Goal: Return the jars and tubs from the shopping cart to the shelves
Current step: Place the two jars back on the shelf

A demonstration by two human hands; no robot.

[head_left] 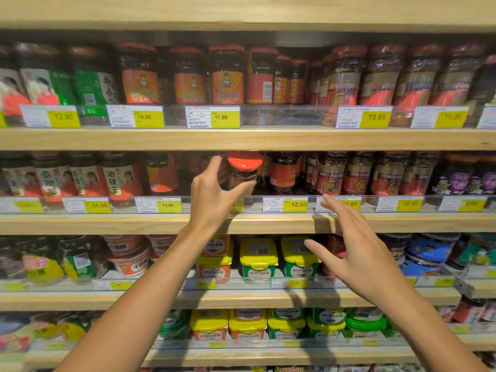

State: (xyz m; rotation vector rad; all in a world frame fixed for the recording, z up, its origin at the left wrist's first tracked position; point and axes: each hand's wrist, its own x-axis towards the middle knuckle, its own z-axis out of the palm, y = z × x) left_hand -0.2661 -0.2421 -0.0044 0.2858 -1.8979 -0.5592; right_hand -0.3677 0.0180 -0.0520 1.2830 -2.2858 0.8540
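Observation:
A dark sauce jar with a red lid (244, 170) leans toward me in a gap on the second shelf (134, 224). My left hand (214, 194) reaches up to it, thumb under its right side and fingers curled round its left, gripping it. Lower and to the right, my right hand (357, 253) hovers in front of the shelf edge, fingers spread, holding nothing. The shopping cart is not in view.
Wooden shelves are packed with jars behind clear plastic lips with yellow price tags (295, 204). The third shelf holds yellow-lidded tubs (259, 260) and red tubs (130, 260). The bottom shelf holds more yellow-lidded and green-lidded tubs (366, 322).

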